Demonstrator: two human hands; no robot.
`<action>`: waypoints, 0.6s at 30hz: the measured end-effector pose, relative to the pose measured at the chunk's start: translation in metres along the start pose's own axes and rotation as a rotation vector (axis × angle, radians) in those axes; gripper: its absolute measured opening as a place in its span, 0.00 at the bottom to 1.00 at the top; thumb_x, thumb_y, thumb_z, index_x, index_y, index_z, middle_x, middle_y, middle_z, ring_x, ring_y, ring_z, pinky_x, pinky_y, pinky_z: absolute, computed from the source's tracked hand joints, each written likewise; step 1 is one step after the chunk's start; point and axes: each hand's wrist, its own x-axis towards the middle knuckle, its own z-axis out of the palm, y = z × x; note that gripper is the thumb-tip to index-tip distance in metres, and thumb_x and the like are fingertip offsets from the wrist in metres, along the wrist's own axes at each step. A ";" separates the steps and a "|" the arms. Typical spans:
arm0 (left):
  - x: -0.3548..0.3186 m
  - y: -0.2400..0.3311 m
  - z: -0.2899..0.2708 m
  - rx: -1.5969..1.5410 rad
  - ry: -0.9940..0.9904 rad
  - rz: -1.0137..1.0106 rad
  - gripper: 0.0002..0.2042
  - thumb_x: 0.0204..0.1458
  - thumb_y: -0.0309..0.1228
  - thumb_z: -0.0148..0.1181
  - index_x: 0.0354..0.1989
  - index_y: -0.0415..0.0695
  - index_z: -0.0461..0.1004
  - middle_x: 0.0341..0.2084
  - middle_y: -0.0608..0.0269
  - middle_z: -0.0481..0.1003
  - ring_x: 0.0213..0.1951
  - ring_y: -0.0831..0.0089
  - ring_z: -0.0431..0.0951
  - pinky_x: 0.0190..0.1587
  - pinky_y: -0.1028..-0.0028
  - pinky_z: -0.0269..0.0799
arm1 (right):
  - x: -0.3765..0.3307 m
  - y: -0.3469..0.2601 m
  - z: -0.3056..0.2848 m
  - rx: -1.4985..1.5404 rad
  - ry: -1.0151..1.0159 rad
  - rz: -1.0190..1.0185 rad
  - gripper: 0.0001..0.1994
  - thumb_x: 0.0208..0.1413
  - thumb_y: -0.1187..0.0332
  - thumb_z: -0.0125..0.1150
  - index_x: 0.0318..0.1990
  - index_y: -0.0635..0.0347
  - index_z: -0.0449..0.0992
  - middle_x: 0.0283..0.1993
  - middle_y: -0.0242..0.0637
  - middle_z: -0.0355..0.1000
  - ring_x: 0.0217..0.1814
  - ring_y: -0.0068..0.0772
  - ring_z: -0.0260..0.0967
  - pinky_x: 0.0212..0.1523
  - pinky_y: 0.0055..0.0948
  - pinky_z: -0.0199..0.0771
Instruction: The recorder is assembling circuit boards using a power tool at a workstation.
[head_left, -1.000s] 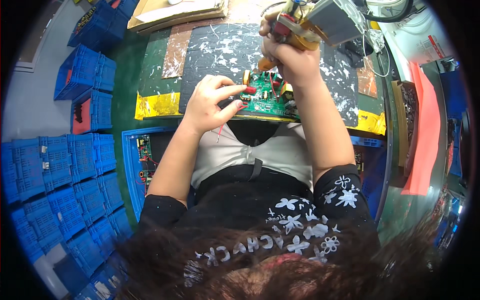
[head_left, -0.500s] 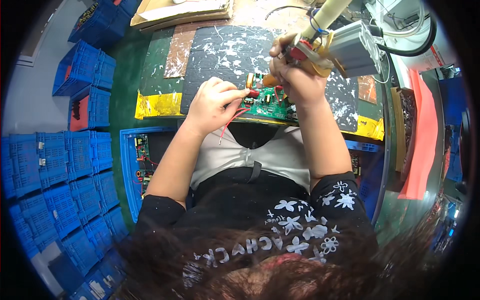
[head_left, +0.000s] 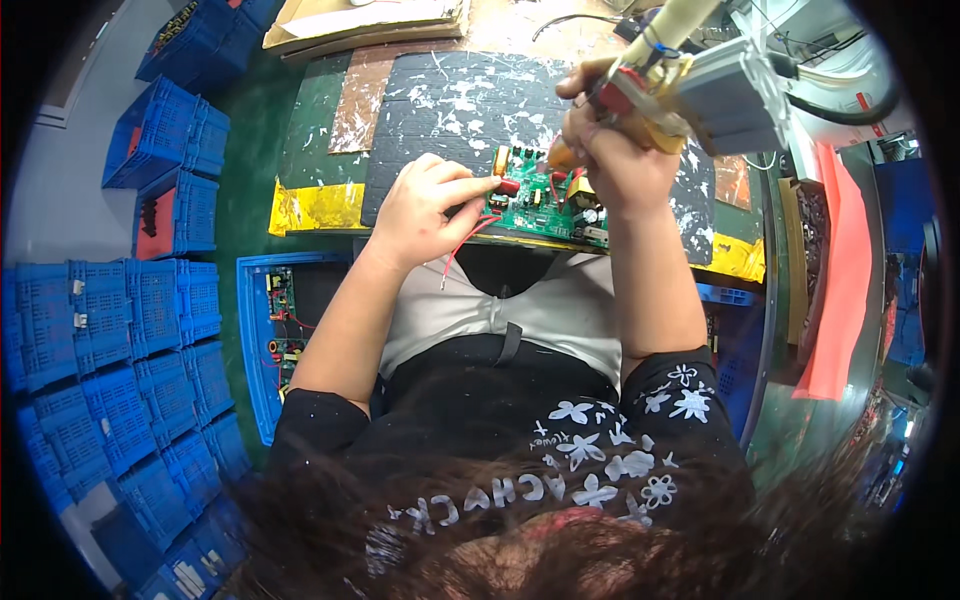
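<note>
A green circuit board [head_left: 534, 215] lies near the front edge of the dark mat, carrying red, yellow and black components. My left hand [head_left: 430, 208] grips its left side, the index fingertip against a red component [head_left: 510, 188] and the thumb lower down. Red wires [head_left: 460, 246] hang from that side over the table edge. My right hand [head_left: 628, 160] is closed round a glue gun [head_left: 640, 100] with a red part, yellow wrapping and a grey metal block. Its orange nozzle [head_left: 564, 154] is over the board's far right part; whether it touches is unclear.
The dark mat [head_left: 440, 110] is spotted white, with yellow tape [head_left: 318, 207] along the table's front edge. A cardboard tray [head_left: 365, 22] stands at the back. Blue crates [head_left: 150, 310] are stacked at left; a blue bin [head_left: 262, 350] holding boards sits below the table. A thick hose [head_left: 845, 112] trails right.
My right hand and the glue gun have shifted to the right, uncovering more of the board's right side. The left hand has hardly moved.
</note>
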 end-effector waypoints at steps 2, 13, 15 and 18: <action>0.000 -0.001 0.001 -0.009 0.029 0.005 0.11 0.39 0.28 0.61 0.35 0.48 0.79 0.28 0.65 0.74 0.33 0.65 0.71 0.40 0.68 0.68 | 0.000 -0.001 -0.004 -0.056 -0.008 -0.002 0.21 0.38 0.84 0.44 0.47 0.76 0.63 0.37 0.48 0.65 0.21 0.19 0.57 0.23 0.22 0.61; 0.000 -0.005 -0.004 -0.099 0.021 -0.013 0.06 0.38 0.28 0.61 0.27 0.45 0.78 0.26 0.62 0.74 0.32 0.64 0.71 0.39 0.68 0.68 | 0.001 0.004 -0.003 -0.204 0.010 -0.016 0.19 0.39 0.83 0.42 0.44 0.76 0.64 0.21 0.35 0.63 0.19 0.20 0.59 0.24 0.20 0.62; 0.000 -0.005 -0.004 -0.104 0.018 -0.014 0.05 0.38 0.28 0.61 0.26 0.45 0.78 0.26 0.62 0.74 0.32 0.64 0.71 0.39 0.68 0.68 | 0.002 0.000 -0.003 -0.176 -0.015 0.001 0.19 0.39 0.83 0.42 0.44 0.76 0.64 0.22 0.36 0.64 0.19 0.19 0.58 0.24 0.19 0.62; 0.000 -0.005 -0.003 -0.117 0.030 -0.001 0.04 0.38 0.28 0.61 0.24 0.44 0.77 0.26 0.62 0.74 0.32 0.64 0.71 0.39 0.68 0.68 | 0.005 -0.006 -0.001 -0.206 -0.020 -0.030 0.19 0.39 0.83 0.42 0.43 0.75 0.65 0.23 0.36 0.64 0.19 0.19 0.58 0.23 0.19 0.62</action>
